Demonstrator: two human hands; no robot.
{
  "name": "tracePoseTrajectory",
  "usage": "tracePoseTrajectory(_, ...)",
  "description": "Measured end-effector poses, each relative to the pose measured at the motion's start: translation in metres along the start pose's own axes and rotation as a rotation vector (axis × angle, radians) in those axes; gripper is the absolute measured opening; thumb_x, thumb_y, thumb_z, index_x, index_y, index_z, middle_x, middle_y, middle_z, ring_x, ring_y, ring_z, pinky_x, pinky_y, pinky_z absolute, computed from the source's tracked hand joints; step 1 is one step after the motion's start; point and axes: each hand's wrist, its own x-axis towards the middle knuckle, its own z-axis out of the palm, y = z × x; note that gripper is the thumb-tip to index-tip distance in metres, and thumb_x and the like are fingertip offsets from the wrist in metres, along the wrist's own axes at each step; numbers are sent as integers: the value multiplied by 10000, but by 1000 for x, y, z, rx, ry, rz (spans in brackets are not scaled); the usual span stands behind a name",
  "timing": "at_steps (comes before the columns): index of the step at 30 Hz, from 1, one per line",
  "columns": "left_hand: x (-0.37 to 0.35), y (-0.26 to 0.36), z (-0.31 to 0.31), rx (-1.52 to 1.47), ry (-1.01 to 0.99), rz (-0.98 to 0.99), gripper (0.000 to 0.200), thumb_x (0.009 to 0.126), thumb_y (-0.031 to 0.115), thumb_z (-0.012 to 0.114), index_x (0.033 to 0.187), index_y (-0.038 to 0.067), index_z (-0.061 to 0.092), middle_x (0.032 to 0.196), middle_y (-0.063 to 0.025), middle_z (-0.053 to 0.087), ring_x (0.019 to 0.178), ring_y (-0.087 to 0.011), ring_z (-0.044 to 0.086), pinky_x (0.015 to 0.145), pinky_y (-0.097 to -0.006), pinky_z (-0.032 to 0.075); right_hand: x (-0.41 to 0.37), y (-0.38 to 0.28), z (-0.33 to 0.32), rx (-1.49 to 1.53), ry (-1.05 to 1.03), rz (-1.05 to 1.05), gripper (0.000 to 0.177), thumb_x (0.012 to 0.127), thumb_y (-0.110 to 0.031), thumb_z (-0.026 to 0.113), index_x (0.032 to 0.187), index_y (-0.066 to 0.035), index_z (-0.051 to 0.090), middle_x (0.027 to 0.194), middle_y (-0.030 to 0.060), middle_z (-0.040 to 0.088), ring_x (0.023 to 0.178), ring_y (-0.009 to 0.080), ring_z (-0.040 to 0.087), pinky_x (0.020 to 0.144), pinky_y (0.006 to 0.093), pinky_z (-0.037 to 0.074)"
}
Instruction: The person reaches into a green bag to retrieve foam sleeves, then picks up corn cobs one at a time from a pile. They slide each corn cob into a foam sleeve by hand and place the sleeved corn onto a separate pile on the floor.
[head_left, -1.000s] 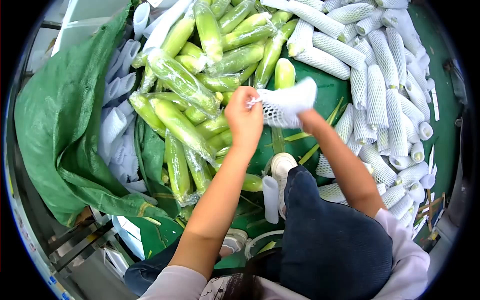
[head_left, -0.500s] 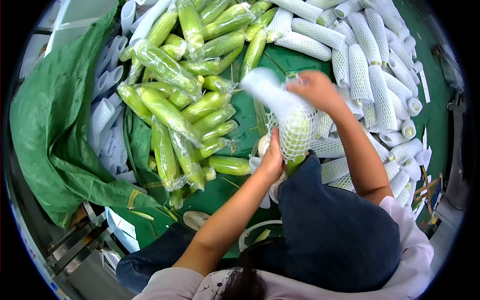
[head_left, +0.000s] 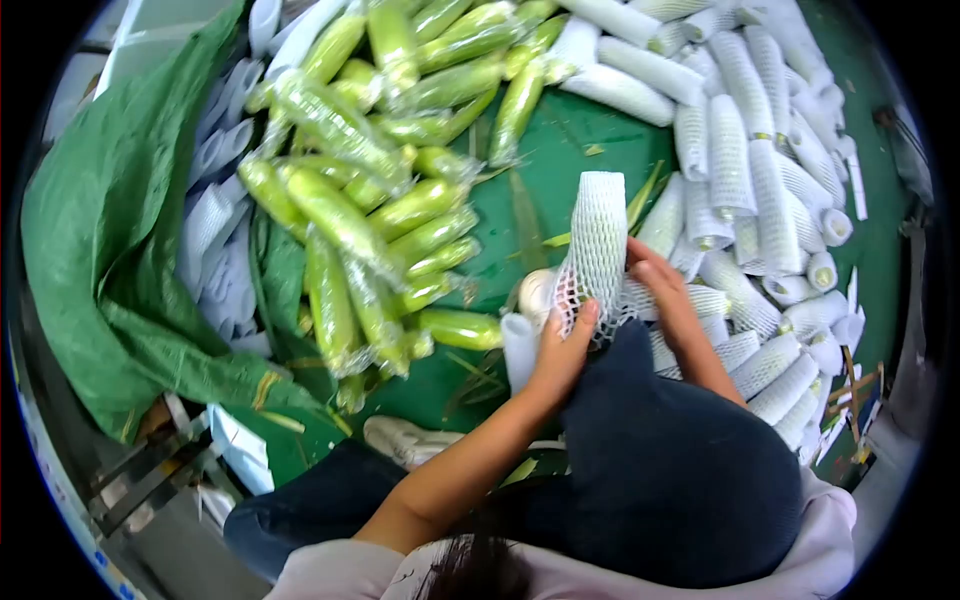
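An ear of corn in a white foam net sleeve [head_left: 598, 225] stands nearly upright in front of my knee. The netting is drawn over its top and flares wide near the bottom. My left hand [head_left: 565, 350] grips the lower end, its thumb across the front of the mesh and its other fingers mostly hidden behind. My right hand [head_left: 668, 300] is at the right side of the sleeve, fingers bent against the spread netting. Left of my hands lies a pile of green, film-wrapped ears of corn [head_left: 340, 215]. Many net-sleeved ears [head_left: 735, 155] are heaped on the right.
A green sack [head_left: 110, 230] at the left holds loose white foam sleeves [head_left: 215, 230]. A single rolled sleeve [head_left: 519, 350] stands beside my left hand. Husk strips [head_left: 645, 195] lie on the green floor [head_left: 560, 130]. My shoe [head_left: 405, 438] is below the corn pile.
My right hand has come down from the top of the sleeve to its lower right side. The sleeve's loose, blurred upper end now stands straight around the corn. My left hand remains at the base.
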Motion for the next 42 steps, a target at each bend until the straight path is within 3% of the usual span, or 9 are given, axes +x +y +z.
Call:
tracePoseTrajectory(4, -3, 21, -5, 373, -138, 40, 491, 903, 164, 626, 1332, -15, 469, 1282, -126, 540, 1170, -178, 498, 1009, -327, 385, 51, -21, 4, 200, -3, 263, 700, 800, -313, 738, 1339, 2, 422, 1182, 114, 585, 1041, 233, 580, 913, 360, 465)
tracePoseTrajectory(6, -29, 32, -12, 828, 211, 626, 604, 796, 97, 653, 1344, -24, 429, 1320, -214, 472, 1280, -343, 421, 1090, -416, 299, 91, -50, -25, 262, 136, 143, 676, 793, -313, 745, 1318, -17, 438, 1146, 118, 596, 1007, 246, 599, 869, 379, 495)
tracePoseTrajectory(8, -48, 13, -29, 1006, 500, 511, 724, 774, 103, 689, 1389, -46, 337, 1347, -244, 425, 1275, -389, 396, 1087, -452, 288, 115, -111, -46, 299, 328, -125, 653, 799, -325, 742, 1298, -24, 447, 1119, 129, 605, 990, 263, 613, 866, 401, 509)
tracePoseTrajectory(15, -14, -48, -86, 824, 374, 345, 302, 826, 78, 675, 1103, -18, 607, 993, -196, 589, 922, -367, 591, 828, -411, 473, 141, -96, -47, 392, 541, -475, 242, 897, -241, 631, 1042, -50, 597, 1042, 50, 633, 887, 154, 597, 808, 300, 471)
tracePoseTrajectory(20, 43, 30, -66, 569, 287, 286, 473, 790, 110, 723, 1164, 10, 451, 1033, -167, 613, 947, -245, 612, 835, -359, 488, 64, -11, 80, -607, -386, -639, 327, 789, -105, 729, 1106, -58, 663, 1114, 77, 637, 857, 151, 629, 706, 280, 515)
tracePoseTrajectory(27, 68, 85, -51, -641, -64, -113, 529, 875, 109, 497, 1387, 52, 376, 1154, -89, 567, 1014, -175, 583, 856, -329, 502, 97, 11, 95, -323, -10, -357, 149, 860, -132, 709, 920, -20, 633, 887, -3, 554, 737, 61, 517, 628, 222, 447)
tracePoseTrajectory(37, 80, 80, -63, -512, 40, -57, 244, 976, 261, 543, 1084, 42, 560, 1010, -92, 651, 909, -193, 641, 807, -371, 544, 74, -55, 103, 621, -14, 234, 274, 929, -207, 626, 1135, -29, 588, 986, 46, 644, 868, 126, 616, 766, 284, 504)
tracePoseTrajectory(39, 96, 103, -83, -611, 81, -175, 228, 972, 238, 542, 1051, 26, 559, 986, -120, 658, 884, -228, 657, 812, -405, 556, 82, -65, 96, 490, -448, 483, 408, 893, -241, 669, 1214, -11, 568, 1018, 86, 667, 916, 169, 642, 810, 322, 521)
tracePoseTrajectory(42, 122, 113, -102, -514, 121, -18, 226, 943, 196, 585, 1085, 21, 572, 1050, -127, 661, 948, -237, 652, 870, -419, 532, 168, -13, 76, -827, -209, -69, 483, 813, -305, 716, 1183, -15, 604, 1017, 163, 696, 899, 273, 677, 813, 370, 529)
